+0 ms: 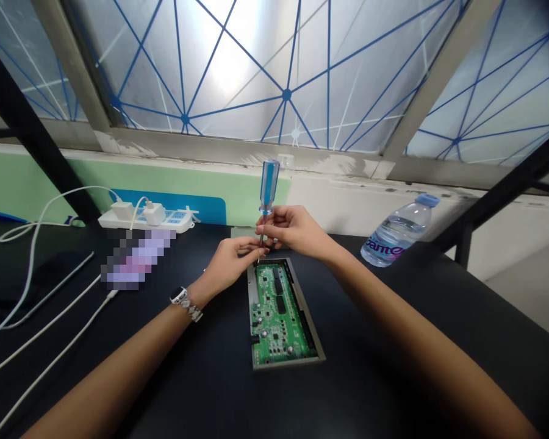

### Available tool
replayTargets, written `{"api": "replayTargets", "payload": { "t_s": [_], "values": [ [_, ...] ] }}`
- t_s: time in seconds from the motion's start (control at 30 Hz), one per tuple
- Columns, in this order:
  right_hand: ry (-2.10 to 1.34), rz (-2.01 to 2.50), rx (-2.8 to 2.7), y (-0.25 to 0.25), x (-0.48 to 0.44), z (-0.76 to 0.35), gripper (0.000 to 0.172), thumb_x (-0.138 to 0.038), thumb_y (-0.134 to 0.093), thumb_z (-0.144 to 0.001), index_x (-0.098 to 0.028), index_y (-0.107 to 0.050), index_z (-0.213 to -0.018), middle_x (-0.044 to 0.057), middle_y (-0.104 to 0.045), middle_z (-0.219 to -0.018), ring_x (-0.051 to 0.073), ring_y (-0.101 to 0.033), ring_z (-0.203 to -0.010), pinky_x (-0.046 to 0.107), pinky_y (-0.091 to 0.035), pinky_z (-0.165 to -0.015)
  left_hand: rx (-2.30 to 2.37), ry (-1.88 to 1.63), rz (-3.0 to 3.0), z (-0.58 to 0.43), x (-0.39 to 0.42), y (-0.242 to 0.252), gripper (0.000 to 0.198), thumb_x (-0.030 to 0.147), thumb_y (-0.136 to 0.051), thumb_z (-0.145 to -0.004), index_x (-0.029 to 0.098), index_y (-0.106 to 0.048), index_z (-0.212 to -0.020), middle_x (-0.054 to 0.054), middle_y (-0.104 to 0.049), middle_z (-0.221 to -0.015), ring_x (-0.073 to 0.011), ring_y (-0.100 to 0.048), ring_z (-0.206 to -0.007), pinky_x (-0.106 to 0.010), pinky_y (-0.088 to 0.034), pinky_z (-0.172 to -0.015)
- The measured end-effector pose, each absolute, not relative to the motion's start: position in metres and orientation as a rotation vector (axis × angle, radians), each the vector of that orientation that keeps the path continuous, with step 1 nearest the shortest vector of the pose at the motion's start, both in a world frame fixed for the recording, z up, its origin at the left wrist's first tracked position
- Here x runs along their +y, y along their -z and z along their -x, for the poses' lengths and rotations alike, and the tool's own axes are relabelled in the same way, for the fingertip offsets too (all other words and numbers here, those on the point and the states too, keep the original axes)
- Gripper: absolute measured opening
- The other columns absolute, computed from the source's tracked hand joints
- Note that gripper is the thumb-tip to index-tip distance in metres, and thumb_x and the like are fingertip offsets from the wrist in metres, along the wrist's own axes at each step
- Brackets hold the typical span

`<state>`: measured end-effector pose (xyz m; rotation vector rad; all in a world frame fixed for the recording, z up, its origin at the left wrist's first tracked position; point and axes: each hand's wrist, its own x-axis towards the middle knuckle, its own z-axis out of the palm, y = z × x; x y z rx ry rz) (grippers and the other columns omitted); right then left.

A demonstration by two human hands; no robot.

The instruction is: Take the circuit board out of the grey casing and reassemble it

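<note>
A screwdriver (268, 189) with a clear and blue handle stands nearly upright over the far left corner of a green circuit board (268, 311) in a metal frame. My right hand (295, 228) is closed, its fingertips pinching the metal shaft just below the handle. Lower down, my left hand (235, 259) is closed too, thumb and fingers meeting around the shaft near its tip. Whether a screw sits between those fingers is hidden. The tip reaches the board's corner, though the exact contact is too small to tell. A watch (179, 296) is on my left wrist.
A white power strip (178, 221) with plugged-in chargers stands at the back left. White cables (80, 338) run across the black table (201, 390) at the left, near a blurred-out item (139, 262). A water bottle (396, 235) leans at the back right, near a black metal frame bar (498, 189).
</note>
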<state>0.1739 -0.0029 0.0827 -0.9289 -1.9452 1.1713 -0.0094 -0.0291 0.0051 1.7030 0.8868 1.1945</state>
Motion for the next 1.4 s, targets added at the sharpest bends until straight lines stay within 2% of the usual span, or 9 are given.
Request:
{"api": "replayTargets", "payload": {
  "t_s": [0.17,0.37,0.5,0.6,0.73,0.93,1.17,1.23,1.4],
  "values": [
    [-1.227,0.934,-1.957,-0.088,-0.005,-0.175,0.017,-0.026,-0.071,-0.082,-0.015,-0.067,-0.095,0.004,-0.072,-0.078,0.015,-0.069,-0.067,0.025,-0.053,-0.056,0.92,-1.221,-1.701,0.017,-0.029,-0.006,0.022,0.032,-0.07,-0.086,0.015,-0.074,-0.1,-0.01,-0.079,-0.1,-0.0243,-0.075,-0.095,-0.038,-0.059,-0.091],
    [-1.302,0.915,-1.933,-0.087,-0.009,-0.168,0.016,-0.022,-0.063,-0.088,-0.014,-0.064,-0.101,0.006,-0.073,-0.09,0.012,-0.068,-0.064,0.024,-0.053,-0.054,0.89,-1.24,-1.732,0.014,-0.025,-0.002,0.017,0.03,-0.067,-0.088,0.014,-0.071,-0.094,-0.009,-0.077,-0.098,-0.0234,-0.073,-0.095,-0.035,-0.057,-0.088],
    [-1.359,0.866,-1.95,-0.085,-0.012,-0.162,0.018,-0.023,-0.064,-0.089,-0.013,-0.062,-0.103,0.004,-0.071,-0.081,0.012,-0.066,-0.062,0.024,-0.053,-0.054,0.865,-1.226,-1.806,0.008,-0.02,0.004,0.016,0.028,-0.062,-0.092,0.015,-0.066,-0.085,-0.008,-0.075,-0.09,-0.0216,-0.072,-0.089,-0.034,-0.055,-0.086],
    [-1.331,0.872,-1.976,-0.083,-0.014,-0.16,0.015,-0.026,-0.063,-0.09,-0.013,-0.063,-0.097,0.004,-0.07,-0.074,0.012,-0.065,-0.058,0.025,-0.052,-0.052,0.848,-1.216,-1.824,0.003,-0.017,0.008,0.02,0.027,-0.06,-0.093,0.016,-0.063,-0.077,-0.007,-0.074,-0.085,-0.021,-0.071,-0.085,-0.034,-0.055,-0.084],
    [-1.259,0.911,-1.929,-0.081,-0.01,-0.163,0.015,-0.029,-0.066,-0.088,-0.015,-0.061,-0.093,0.001,-0.067,-0.065,0.013,-0.064,-0.053,0.027,-0.053,-0.051,0.835,-1.201,-1.76,0.001,-0.02,0.007,0.023,0.034,-0.061,-0.094,0.014,-0.069,-0.088,-0.01,-0.075,-0.091,-0.0239,-0.072,-0.091,-0.037,-0.056,-0.088],
    [-1.164,0.957,-1.901,-0.083,-0.004,-0.172,0.018,-0.026,-0.073,-0.079,-0.016,-0.061,-0.089,0.003,-0.07,-0.076,0.013,-0.066,-0.059,0.026,-0.053,-0.054,0.924,-1.182,-1.727,0.015,-0.029,-0.006,0.021,0.032,-0.068,-0.089,0.014,-0.072,-0.1,-0.009,-0.078,-0.099,-0.0236,-0.074,-0.093,-0.037,-0.058,-0.09],
    [-1.238,0.899,-1.929,-0.087,-0.008,-0.171,0.007,-0.016,-0.061,-0.083,-0.015,-0.062,-0.09,0.007,-0.073,-0.098,0.011,-0.066,-0.062,0.026,-0.053,-0.057,0.969,-1.217,-1.753,0.018,-0.028,-0.006,0.019,0.031,-0.069,-0.087,0.013,-0.072,-0.094,-0.009,-0.078,-0.095,-0.0236,-0.074,-0.09,-0.036,-0.058,-0.086],
    [-1.262,0.905,-1.927,-0.087,-0.009,-0.169,0.012,-0.013,-0.06,-0.083,-0.015,-0.063,-0.095,0.007,-0.073,-0.095,0.011,-0.067,-0.062,0.026,-0.053,-0.058,0.958,-1.211,-1.768,0.016,-0.026,-0.004,0.019,0.031,-0.069,-0.088,0.013,-0.071,-0.095,-0.009,-0.077,-0.097,-0.0239,-0.074,-0.093,-0.036,-0.057,-0.087],
    [-1.319,0.902,-1.935,-0.088,-0.015,-0.161,0.008,-0.019,-0.064,-0.086,-0.013,-0.065,-0.092,0.0,-0.066,-0.063,0.012,-0.064,-0.058,0.026,-0.051,-0.057,0.904,-1.205,-1.827,0.01,-0.02,0.003,0.022,0.034,-0.063,-0.093,0.013,-0.069,-0.093,-0.009,-0.076,-0.094,-0.0232,-0.072,-0.093,-0.035,-0.055,-0.087]
  ]
}}
